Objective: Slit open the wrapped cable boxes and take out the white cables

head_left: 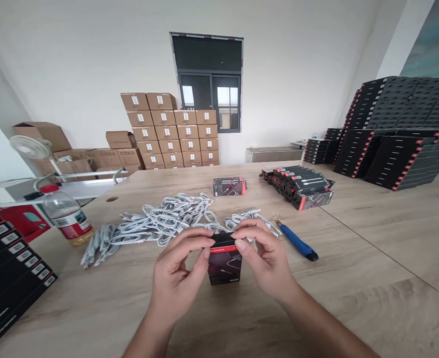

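A small black box with a red band [224, 266] stands upright on the wooden table [122, 308], in front of me. My left hand [182, 271] grips its top left corner between thumb and fingers. On the opposite side, my right hand [266, 256] pinches the top right corner. The top of the box is dark, and fingertips partly cover its edges. Just behind the box lies a heap of grey-white coiled cables [167, 219]. A blue utility knife [297, 241] rests on the table to the right of my right hand.
Small printed boxes [229, 187] lie behind the cables, with a pile of similar boxes [301, 186] further right. A bottle with a red cap [68, 219] stands left. Black box stacks [398, 159] rise at the right, others [8, 273] at the left edge.
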